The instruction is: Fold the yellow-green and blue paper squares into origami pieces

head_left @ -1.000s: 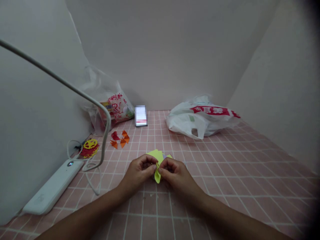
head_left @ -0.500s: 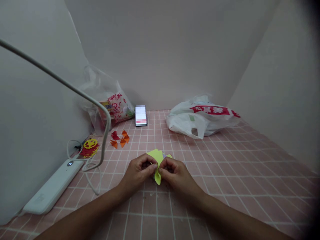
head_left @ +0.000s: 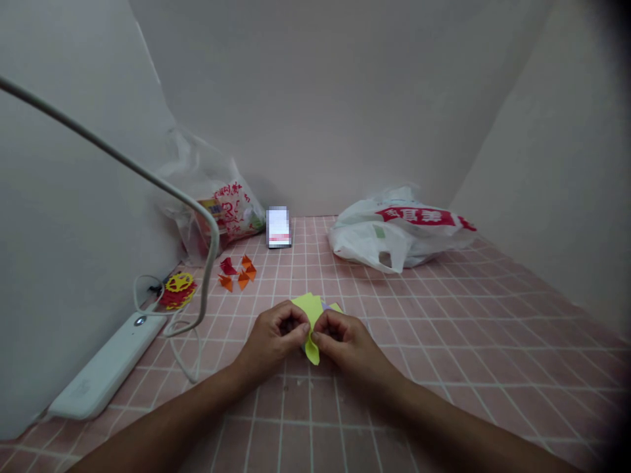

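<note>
Paper [head_left: 311, 328] stands pinched between left hand [head_left: 274, 338] and right hand [head_left: 345, 341], both grips closed on it, long axis pointing down toward the desk [head_left: 444, 341].

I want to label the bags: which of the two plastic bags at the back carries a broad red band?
The white plastic bag on the right, lying flat; the clear plastic bag at the left wall shows only small red print.

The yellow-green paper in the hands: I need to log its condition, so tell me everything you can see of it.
The yellow-green paper looks thin, matte and creased. The left hand and right hand pinch it between fingertips just above the pink tiled table. A pointed flap hangs down; wider flat parts show behind the fingers.
</note>
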Available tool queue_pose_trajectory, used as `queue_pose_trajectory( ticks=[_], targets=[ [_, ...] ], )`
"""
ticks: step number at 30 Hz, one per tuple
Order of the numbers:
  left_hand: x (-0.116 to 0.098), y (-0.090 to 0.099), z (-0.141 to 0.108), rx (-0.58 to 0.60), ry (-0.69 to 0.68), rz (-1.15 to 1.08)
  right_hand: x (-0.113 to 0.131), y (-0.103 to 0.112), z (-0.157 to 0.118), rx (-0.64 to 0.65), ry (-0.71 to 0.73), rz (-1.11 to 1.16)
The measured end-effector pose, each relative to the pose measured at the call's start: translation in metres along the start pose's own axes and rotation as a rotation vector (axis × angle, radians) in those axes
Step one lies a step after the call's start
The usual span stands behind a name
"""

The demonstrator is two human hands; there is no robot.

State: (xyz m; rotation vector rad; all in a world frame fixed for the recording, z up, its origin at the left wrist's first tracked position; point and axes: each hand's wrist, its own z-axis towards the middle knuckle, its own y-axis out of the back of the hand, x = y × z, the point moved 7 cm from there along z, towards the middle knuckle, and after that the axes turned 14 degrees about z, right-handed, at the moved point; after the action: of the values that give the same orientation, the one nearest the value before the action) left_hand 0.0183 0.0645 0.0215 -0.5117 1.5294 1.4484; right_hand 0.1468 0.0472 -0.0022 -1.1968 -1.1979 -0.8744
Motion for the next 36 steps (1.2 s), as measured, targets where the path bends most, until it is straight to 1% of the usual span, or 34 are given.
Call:
queue_pose_trajectory(
  ticks=[3, 7, 9, 12, 15, 18, 21, 24, 29, 36],
  targets=[
    [0.002, -0.003, -0.001, 0.043, 0.027, 0.0, -0.002, 0.001, 0.001, 0.002, -0.006, -0.013],
    [0.001, -0.003, -0.001, 0.055, 0.005, 0.082, -0.003, 0.002, 0.001, 0.003, -0.015, 0.013],
    [0.002, 0.001, 0.0, 0.009, 0.019, 0.088, -0.004, 0.003, 0.001, 0.0, -0.035, 0.082],
    [0.006, 0.01, -0.001, -0.11, 0.096, 0.022, -0.002, 0.008, 0.001, -0.032, -0.017, 0.171],
    [0.01, 0.015, -0.002, -0.198, 0.196, -0.072, -0.002, 0.009, 0.001, -0.042, 0.004, 0.184],
    [0.011, 0.014, -0.004, -0.233, 0.248, -0.169, -0.004, 0.003, 0.0, -0.009, 0.007, 0.134],
    [0.012, 0.006, -0.006, -0.2, 0.269, -0.222, -0.001, 0.001, -0.001, -0.014, 0.057, 0.03],
    [0.017, -0.004, -0.009, -0.15, 0.312, -0.228, 0.003, 0.004, -0.002, -0.047, 0.1, -0.017],
    [0.02, -0.013, -0.013, -0.079, 0.354, -0.246, 0.002, 0.008, 0.0, -0.077, 0.114, 0.034],
    [0.015, -0.017, -0.015, -0.041, 0.372, -0.195, -0.005, 0.005, 0.001, -0.061, 0.06, 0.167]
  ],
)
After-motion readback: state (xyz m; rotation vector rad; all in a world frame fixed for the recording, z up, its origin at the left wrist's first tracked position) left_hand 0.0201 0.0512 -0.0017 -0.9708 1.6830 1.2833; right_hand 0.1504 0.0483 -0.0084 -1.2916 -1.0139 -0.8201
